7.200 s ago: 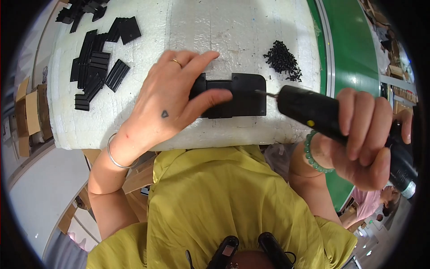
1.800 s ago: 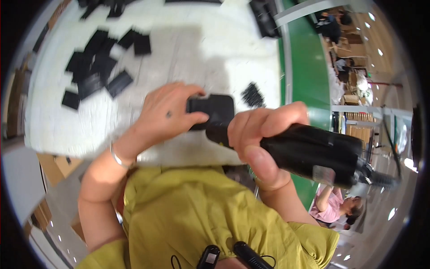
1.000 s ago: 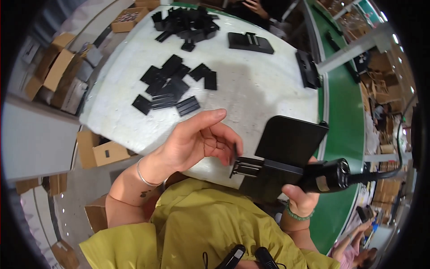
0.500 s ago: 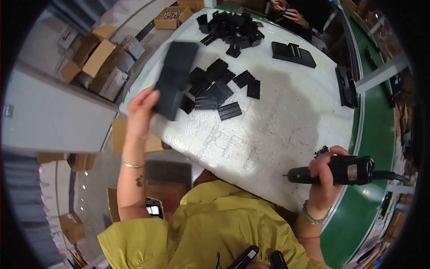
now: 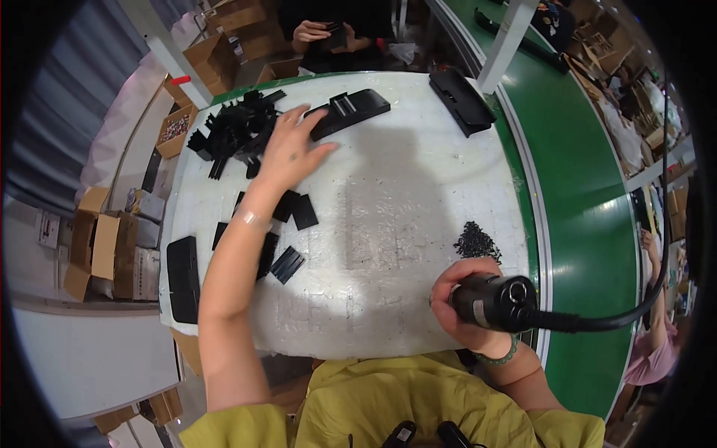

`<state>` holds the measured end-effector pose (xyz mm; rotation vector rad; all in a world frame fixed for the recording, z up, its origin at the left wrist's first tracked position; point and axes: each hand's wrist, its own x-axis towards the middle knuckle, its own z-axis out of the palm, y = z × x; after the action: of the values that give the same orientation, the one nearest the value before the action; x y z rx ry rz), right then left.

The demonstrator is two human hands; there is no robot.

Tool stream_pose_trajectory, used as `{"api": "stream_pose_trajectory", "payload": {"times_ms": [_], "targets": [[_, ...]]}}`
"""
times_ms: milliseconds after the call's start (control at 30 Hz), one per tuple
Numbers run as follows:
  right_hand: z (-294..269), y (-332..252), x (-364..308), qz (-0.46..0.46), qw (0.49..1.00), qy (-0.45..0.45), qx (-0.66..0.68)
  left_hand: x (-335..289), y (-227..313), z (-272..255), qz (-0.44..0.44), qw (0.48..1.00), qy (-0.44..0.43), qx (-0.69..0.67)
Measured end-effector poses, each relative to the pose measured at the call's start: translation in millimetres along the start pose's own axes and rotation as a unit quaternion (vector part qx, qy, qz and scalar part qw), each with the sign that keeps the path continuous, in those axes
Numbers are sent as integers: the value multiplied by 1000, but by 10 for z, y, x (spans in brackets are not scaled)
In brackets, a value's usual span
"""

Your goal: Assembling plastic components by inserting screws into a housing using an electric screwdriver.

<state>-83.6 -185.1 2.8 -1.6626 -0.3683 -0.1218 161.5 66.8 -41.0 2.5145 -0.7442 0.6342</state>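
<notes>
My left hand [image 5: 293, 148] reaches over the far part of the white-covered table, fingers spread. Its fingertips are at the near left end of a black plastic housing [image 5: 360, 110] with slots in it; whether they touch it I cannot tell. Left of the hand lies a heap of black plastic parts [image 5: 237, 128]. My right hand [image 5: 461, 299] is wrapped round a corded black electric screwdriver [image 5: 497, 302] near the front right. Beyond it sits a small pile of black screws [image 5: 476, 243]. Flat black plates [image 5: 288, 265] lie around my left forearm, which partly hides them.
A long black panel [image 5: 181, 280] lies at the table's left edge. Another black housing [image 5: 461, 103] is at the far right corner, near a white post [image 5: 508, 45]. A green conveyor [image 5: 590, 246] runs along the right. Across the table, a person's hands [image 5: 321, 33] hold a dark piece.
My left hand has set the long black panel down at the left and moved to the far housing. The screwdriver stays in my right hand. The view has turned.
</notes>
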Motion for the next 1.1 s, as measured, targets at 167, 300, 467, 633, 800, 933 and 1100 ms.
{"api": "stream_pose_trajectory", "payload": {"times_ms": [167, 300, 467, 633, 800, 933, 1100], "targets": [[-8, 29, -157, -16, 998, 53, 25, 419, -273, 640, -73, 990, -69, 100], [-81, 38, -196, -10, 995, 73, 69, 467, -214, 623, -106, 989, -103, 11], [-326, 54, -167, -10, 993, 97, 70, 204, 358, 141, -28, 998, -57, -22], [-633, -79, -123, -137, 931, 253, 226, -499, 1267, -354, 25, 957, -202, -207], [-693, 101, 216, -176, 923, 273, 208, -1224, 1755, -304, 12, 899, -356, -253], [-650, 256, 389, -140, 933, 281, 176, -1167, 1909, -434, 88, 951, -257, -148], [-624, 350, 459, -119, 937, 288, 156, -1094, 1773, -330, 62, 946, -225, -226]]}}
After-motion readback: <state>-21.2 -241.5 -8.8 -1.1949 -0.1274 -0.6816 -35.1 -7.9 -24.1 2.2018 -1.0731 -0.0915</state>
